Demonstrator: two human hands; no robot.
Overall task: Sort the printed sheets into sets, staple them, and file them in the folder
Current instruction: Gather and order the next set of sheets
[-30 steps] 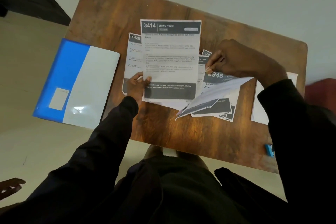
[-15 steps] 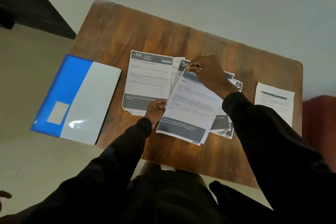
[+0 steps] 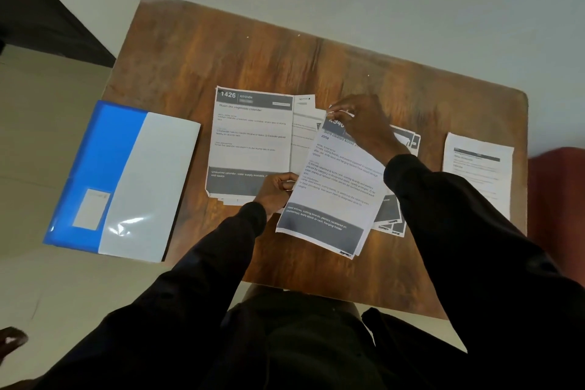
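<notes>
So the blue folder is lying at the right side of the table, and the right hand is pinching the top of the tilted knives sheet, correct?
Not quite. The head view shows the blue folder at the left side of the table, not the right. The right hand is indeed pinching the top of the tilted knives sheet.

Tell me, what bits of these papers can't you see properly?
Head view:
- tilted sheet: its number's first digit sits under the right hand pinching its top.
- fanned pile beneath: mostly covered by that sheet and the sleeve.
- far-right sheet: print too blurred to read.
</notes>
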